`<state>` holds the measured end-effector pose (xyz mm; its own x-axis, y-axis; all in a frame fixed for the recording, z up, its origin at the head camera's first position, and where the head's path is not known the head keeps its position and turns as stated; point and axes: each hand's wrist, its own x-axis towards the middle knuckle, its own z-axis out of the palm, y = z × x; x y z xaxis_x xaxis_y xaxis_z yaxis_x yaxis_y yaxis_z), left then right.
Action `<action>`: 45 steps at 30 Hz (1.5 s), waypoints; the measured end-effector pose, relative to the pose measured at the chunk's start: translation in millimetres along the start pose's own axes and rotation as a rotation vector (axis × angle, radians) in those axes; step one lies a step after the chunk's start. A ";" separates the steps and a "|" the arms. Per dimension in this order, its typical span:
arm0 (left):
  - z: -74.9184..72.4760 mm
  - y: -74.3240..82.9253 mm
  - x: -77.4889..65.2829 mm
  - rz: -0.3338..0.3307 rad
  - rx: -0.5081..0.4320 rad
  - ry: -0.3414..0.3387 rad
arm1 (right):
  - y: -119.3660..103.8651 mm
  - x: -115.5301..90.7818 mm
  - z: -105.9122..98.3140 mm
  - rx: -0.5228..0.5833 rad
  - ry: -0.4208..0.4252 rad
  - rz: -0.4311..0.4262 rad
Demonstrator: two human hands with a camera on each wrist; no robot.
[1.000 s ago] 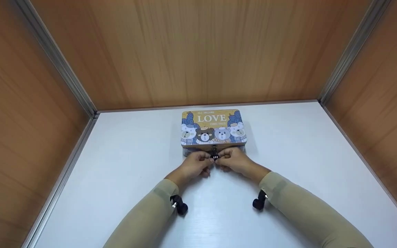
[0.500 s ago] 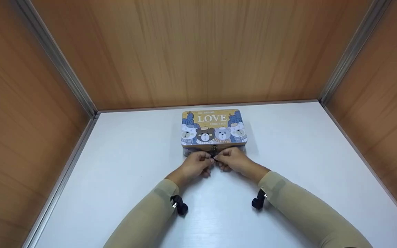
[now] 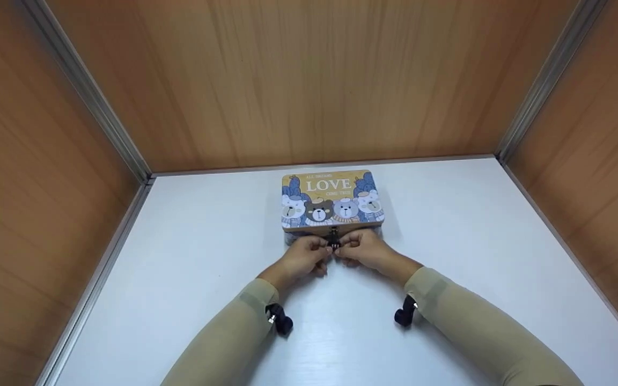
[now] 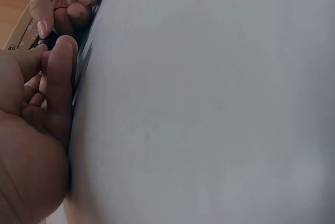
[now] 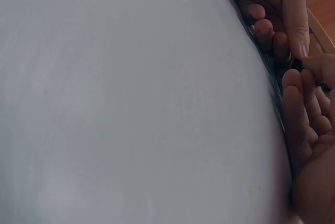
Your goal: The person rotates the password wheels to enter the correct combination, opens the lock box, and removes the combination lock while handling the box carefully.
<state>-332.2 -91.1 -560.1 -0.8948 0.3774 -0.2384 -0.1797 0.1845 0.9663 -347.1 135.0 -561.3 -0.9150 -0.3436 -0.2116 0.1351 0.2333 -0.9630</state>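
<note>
A rectangular tin box (image 3: 333,199) with bears and the word LOVE on its lid sits closed toward the back of the table. From the latch on its front hangs a small black combination padlock (image 3: 334,242) with pale marks on its dials. My left hand (image 3: 302,257) pinches the padlock's left side between thumb and fingers. On the other side, thumb and fingers of my right hand (image 3: 369,252) pinch it too. Both wrist views show the fingertips meeting at the black padlock (image 4: 48,41), which they partly cover. The lower front of the box is hidden behind the hands.
A white tabletop (image 3: 207,241) extends around the box. Wood-grain panels (image 3: 319,80) with metal corner strips (image 3: 100,102) enclose it at the back and both sides. Dark wrist-camera mounts (image 3: 280,320) hang below the sleeves.
Half a second ago the right fingers covered more of the padlock; now they have drawn slightly to the right and its pale marks show again. The left hand and the box stay nearly still.
</note>
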 end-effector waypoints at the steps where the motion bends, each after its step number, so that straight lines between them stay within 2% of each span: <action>1: 0.1 0.2 -0.4 -0.003 0.000 -0.001 | 0.7 0.0 -0.6 0.003 -0.007 -0.004; 7: -0.6 -0.5 -0.4 -0.010 0.004 0.000 | 0.2 -1.7 -1.9 0.001 -0.025 -0.013; 17: -0.2 -2.0 -0.7 -0.002 -0.025 0.000 | -0.9 1.3 -0.6 0.013 0.005 0.027; 24: 1.1 -2.6 -0.5 0.007 -0.054 0.009 | -0.6 0.4 0.4 0.010 0.007 0.003; 33: -0.6 -3.3 -0.5 0.000 -0.056 0.002 | -2.4 1.5 -0.7 0.019 0.000 0.036; 40: -0.9 -2.7 -1.1 0.001 -0.069 -0.009 | -6.7 0.1 1.2 -0.027 -0.018 0.037; 45: -0.7 -1.6 -1.4 0.002 -0.063 -0.010 | -4.3 1.5 2.3 -0.034 0.001 0.030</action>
<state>-331.0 -92.6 -561.3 -0.8910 0.3872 -0.2370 -0.2035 0.1261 0.9709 -348.1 131.4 -557.9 -0.9110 -0.3352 -0.2404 0.1498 0.2744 -0.9499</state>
